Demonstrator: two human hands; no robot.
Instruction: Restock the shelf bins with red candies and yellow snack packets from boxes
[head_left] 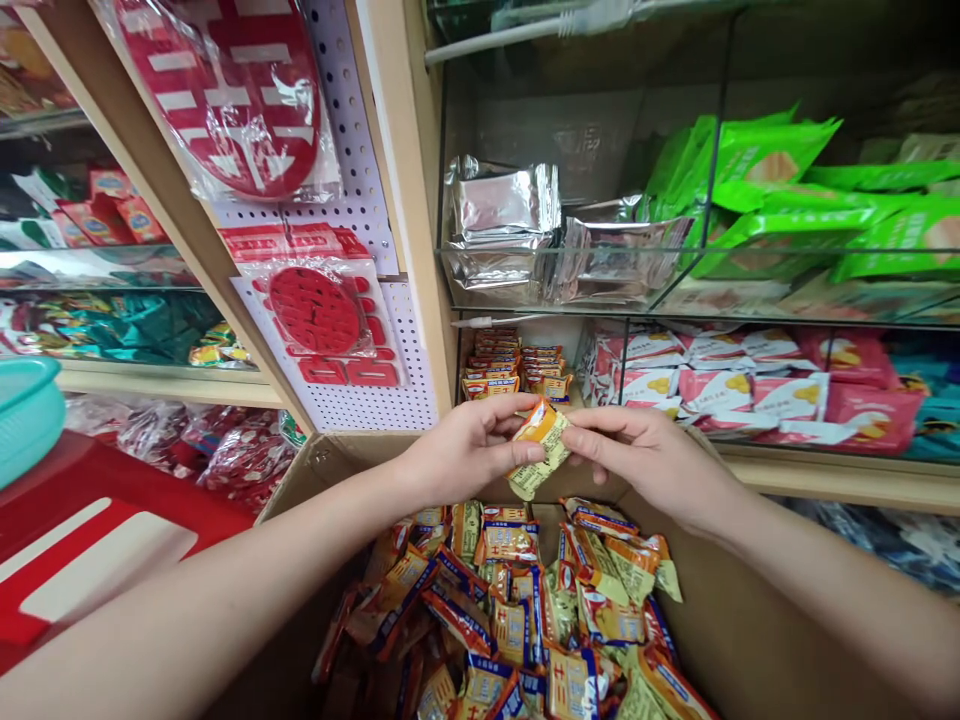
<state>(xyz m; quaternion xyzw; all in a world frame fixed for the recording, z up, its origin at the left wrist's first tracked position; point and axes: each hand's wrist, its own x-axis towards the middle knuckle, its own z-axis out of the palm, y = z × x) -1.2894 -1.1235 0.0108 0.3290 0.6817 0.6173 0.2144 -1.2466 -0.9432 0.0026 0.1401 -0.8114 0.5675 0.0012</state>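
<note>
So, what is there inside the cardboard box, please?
Inside the cardboard box is a loose heap of small wrapped packets, in orange, yellow and blue. Whatever lies beneath the top ones is covered and cannot be seen.

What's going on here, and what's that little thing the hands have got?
Someone's left hand and right hand are holding one small packet between them, above a cardboard box. Lots of loose packets that look like it lie jumbled in the box. Just behind the hands, a few small rows of similar ones sit on a shelf, next to pink and white packs.
</note>
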